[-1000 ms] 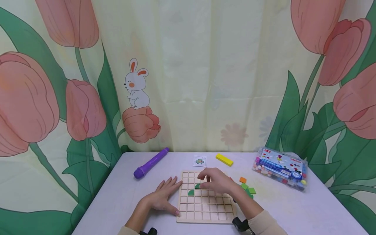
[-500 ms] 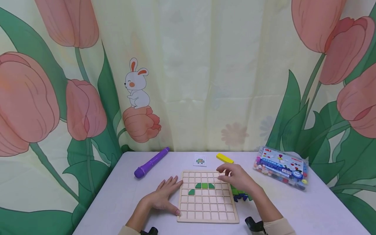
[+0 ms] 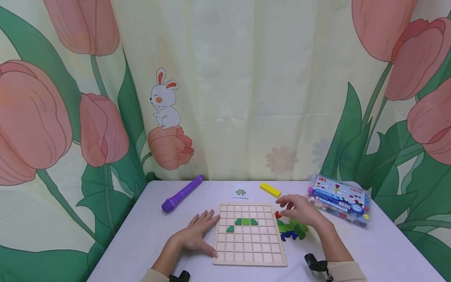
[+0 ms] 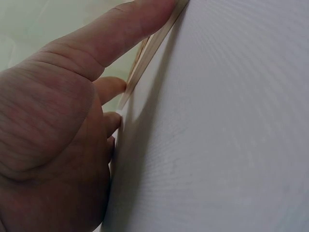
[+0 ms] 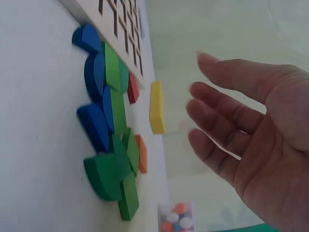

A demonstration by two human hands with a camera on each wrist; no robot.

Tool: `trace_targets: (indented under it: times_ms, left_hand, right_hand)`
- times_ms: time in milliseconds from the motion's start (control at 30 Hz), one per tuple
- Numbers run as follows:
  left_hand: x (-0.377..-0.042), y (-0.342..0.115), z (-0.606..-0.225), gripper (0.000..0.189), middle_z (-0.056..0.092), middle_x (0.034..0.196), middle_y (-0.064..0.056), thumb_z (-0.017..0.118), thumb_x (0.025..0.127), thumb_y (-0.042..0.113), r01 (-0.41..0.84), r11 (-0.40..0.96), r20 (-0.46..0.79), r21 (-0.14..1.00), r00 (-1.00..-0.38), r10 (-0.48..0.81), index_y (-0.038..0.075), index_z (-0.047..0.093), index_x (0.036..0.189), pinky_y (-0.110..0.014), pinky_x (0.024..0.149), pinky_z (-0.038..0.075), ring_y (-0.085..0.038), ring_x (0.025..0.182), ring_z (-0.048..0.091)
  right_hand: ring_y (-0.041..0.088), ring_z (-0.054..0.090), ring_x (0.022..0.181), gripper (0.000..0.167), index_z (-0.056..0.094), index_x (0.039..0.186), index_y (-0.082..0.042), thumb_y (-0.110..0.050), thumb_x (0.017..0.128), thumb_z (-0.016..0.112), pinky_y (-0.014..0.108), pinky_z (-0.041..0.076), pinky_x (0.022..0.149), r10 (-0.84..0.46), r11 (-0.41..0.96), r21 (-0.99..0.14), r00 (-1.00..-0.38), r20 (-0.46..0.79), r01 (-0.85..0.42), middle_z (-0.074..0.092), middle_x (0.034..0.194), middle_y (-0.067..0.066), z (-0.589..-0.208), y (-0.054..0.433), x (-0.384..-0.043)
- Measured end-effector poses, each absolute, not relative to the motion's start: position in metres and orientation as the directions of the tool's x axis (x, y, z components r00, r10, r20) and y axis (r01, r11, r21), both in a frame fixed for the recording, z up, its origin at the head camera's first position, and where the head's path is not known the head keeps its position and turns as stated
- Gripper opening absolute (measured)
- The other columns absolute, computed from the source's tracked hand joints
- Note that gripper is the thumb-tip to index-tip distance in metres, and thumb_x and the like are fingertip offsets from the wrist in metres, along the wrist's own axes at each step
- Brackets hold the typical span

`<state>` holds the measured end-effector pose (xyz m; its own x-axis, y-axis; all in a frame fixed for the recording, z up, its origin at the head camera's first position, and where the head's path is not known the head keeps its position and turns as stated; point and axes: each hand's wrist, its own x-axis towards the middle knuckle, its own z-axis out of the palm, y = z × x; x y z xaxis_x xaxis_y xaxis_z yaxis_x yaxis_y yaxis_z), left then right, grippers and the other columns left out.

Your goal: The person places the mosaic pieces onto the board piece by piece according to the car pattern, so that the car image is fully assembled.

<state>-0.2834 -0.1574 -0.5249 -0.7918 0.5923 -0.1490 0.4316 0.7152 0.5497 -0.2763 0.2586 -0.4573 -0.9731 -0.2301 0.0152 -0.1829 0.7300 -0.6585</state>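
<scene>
A wooden grid board (image 3: 249,264) lies in the middle of the table in the head view. Three dark green quarter-round pieces, one of them at the lower left (image 3: 230,229), and a light green square (image 3: 246,222) sit in its cells. My left hand (image 3: 195,237) rests along the board's left side with fingers spread, its thumb (image 4: 130,24) touching the edge. Beyond the right edge, my right hand (image 3: 301,210) hovers over a pile of loose pieces with loosely bent fingers and nothing between them. Green pieces (image 5: 112,176), blue pieces (image 5: 92,128), a red piece (image 5: 133,88) and an orange piece (image 5: 141,153) lie there.
Behind the board lie a small pattern card (image 3: 240,191) and a yellow bar (image 3: 270,190). A purple microphone-shaped object (image 3: 182,194) lies at the back left. At the back right stands a clear box (image 3: 340,199) of colourful balls. A printed curtain (image 3: 225,98) hangs behind the table.
My right hand has moved right, from over the board to above the loose pieces. The light green square and a quarter-round beside it have come into sight. My left hand has stayed put.
</scene>
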Motion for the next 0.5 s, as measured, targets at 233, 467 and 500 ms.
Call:
trace_targets:
  times_ms: [233,467,500]
  left_hand:
    - [-0.282,-0.157,-0.524,0.125,0.01,0.176,-0.013,0.086,0.068,0.069,0.428,0.714,-0.147,0.554,-0.794,0.59,0.023,0.025,0.167,-0.064,0.129,-0.003,-0.036,0.163,0.0]
    - [-0.281,-0.157,-0.523,0.125,0.011,0.176,-0.013,0.086,0.068,0.069,0.435,0.712,-0.136,0.551,-0.795,0.591,0.023,0.025,0.167,-0.064,0.129,-0.002,-0.037,0.163,0.001]
    - [-0.281,-0.157,-0.523,0.125,0.011,0.176,-0.013,0.087,0.068,0.068,0.434,0.712,-0.136,0.552,-0.795,0.591,0.023,0.025,0.167,-0.064,0.129,-0.003,-0.036,0.163,0.001]
  right_hand:
    - [0.019,0.06,0.093,0.039,0.074,0.126,-0.009,-0.009,0.088,0.081,0.026,0.056,0.075,-0.259,0.735,-0.659,-0.964,-0.056,-0.159,0.072,0.107,0.006,-0.464,0.277,-0.276]
    - [0.019,0.06,0.093,0.036,0.076,0.121,-0.009,-0.007,0.086,0.083,0.028,0.055,0.075,-0.262,0.753,-0.639,-0.962,-0.072,-0.157,0.073,0.104,0.003,-0.466,0.292,-0.275]
    - [0.019,0.06,0.092,0.034,0.077,0.12,-0.009,-0.006,0.086,0.082,0.028,0.055,0.075,-0.255,0.754,-0.639,-0.964,-0.077,-0.149,0.074,0.103,0.003,-0.466,0.293,-0.275]
